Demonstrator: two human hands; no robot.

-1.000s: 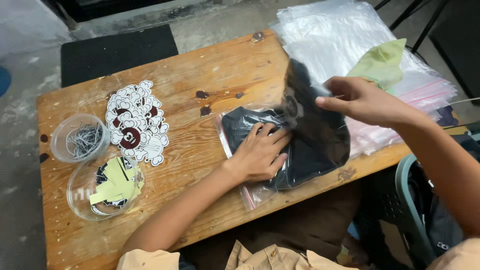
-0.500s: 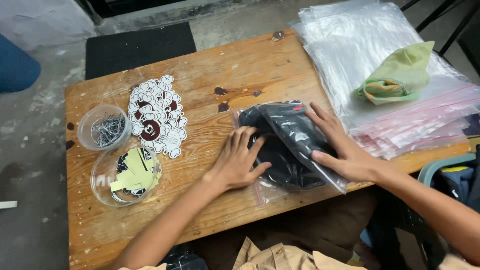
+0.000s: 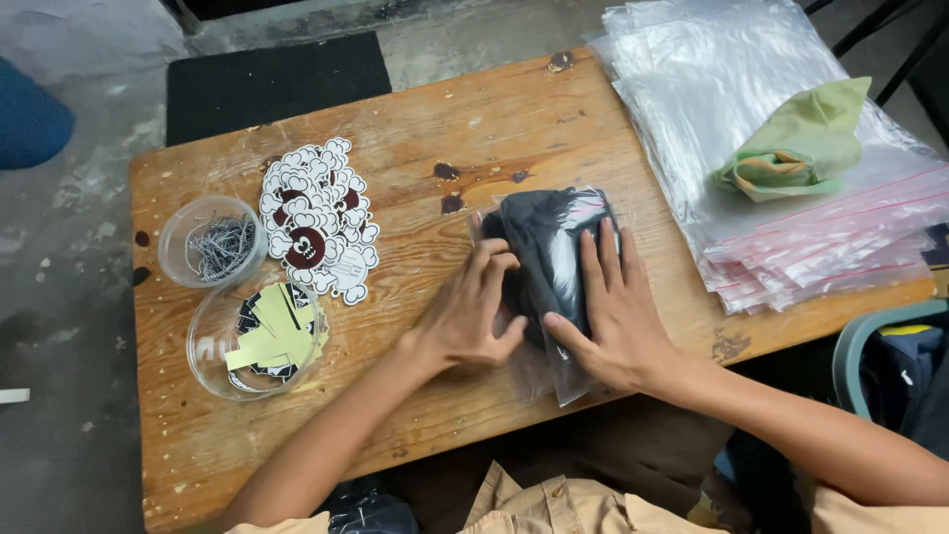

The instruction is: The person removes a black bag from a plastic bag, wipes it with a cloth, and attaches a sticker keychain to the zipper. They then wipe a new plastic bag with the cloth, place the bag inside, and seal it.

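Worn wooden tabletop [image 3: 435, 129] is seen from above. A clear bag holding a folded black garment [image 3: 549, 247] lies near its middle. The left hand [image 3: 470, 316] is pressed on the bag's left side, fingers bent; the right hand [image 3: 613, 316] lies flat and open on it. A stack of clear bags [image 3: 751, 119] is noted far right, cut-out stickers [image 3: 316, 213] left.

Black garment [image 3: 542, 235] (in clear bag), pale green cloth [image 3: 801, 138], brown table [image 3: 425, 129]

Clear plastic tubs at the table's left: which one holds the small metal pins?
The farther tub, beside the sticker pile; the nearer tub holds yellow and black paper tags instead.
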